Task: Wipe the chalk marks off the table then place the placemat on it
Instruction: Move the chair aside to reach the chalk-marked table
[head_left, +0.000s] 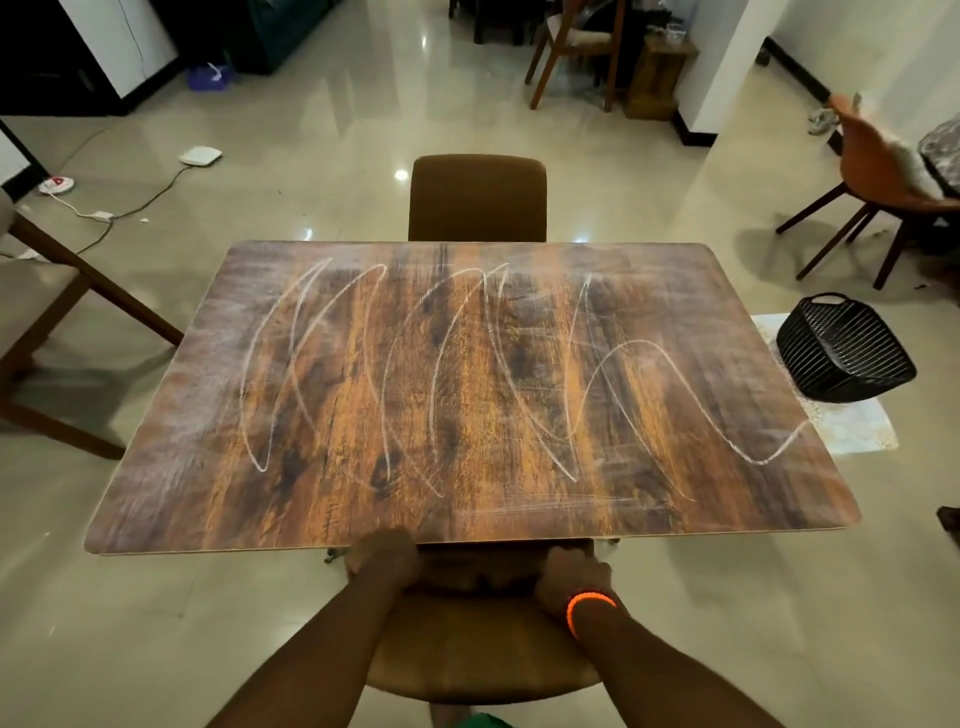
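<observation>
Chalk marks (415, 364) spread over whole bench (156, 467), edge to edge; dry, powdery, judged easily smeared. Left hand (383, 558), right hand (571, 574) curled on chair back (478, 574) at near edge. Placemat perhaps on floor under basket (844, 348); unsure.

Dim warm light — ceiling glare on glossy floor (400, 175), edges bowed.

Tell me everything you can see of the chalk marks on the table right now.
The chalk marks are white, thin looping scribbles running in tall arcs across most of the table, from left of centre to the right edge, where one stroke ends in a wave. A faint smeared patch lies near the front right, and pale chalky haze covers the left side. Nothing touches them; both hands are below the near edge.
</observation>
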